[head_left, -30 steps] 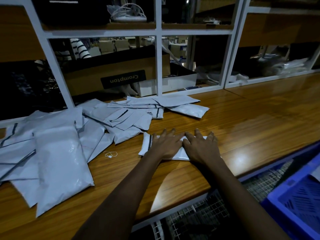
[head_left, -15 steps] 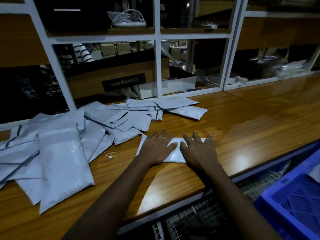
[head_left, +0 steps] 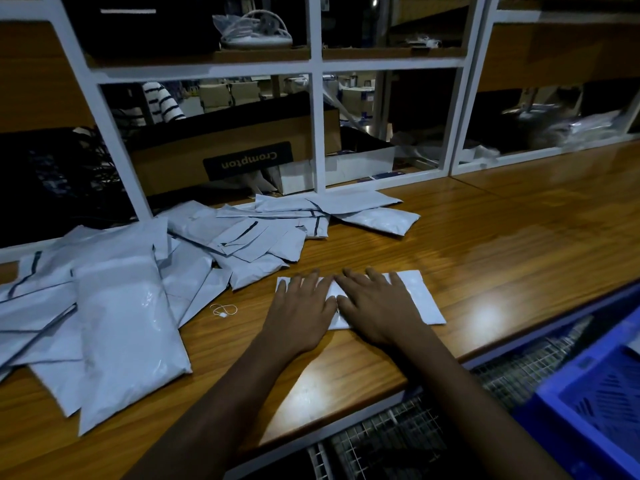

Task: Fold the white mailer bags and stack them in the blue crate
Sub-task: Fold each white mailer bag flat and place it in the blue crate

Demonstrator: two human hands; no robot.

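Flat-fingered, the left hand [head_left: 301, 315] and right hand [head_left: 379, 306] press on a mailer bag [head_left: 424, 299]
A mailer pile [head_left: 121, 306] lies left; the box [head_left: 235, 143] behind reads "Crompton" upside down; blue crate [head_left: 549, 422] lower right

Both hands lie palm down, side by side. The left hand [head_left: 299, 311] is flat with its fingers straight and slightly spread. The right hand [head_left: 377, 310] lies the same way, thumbs just beside each other. The bare left forearm [head_left: 225, 403] and right forearm [head_left: 467, 393] reach forward, converging towards the wrists.
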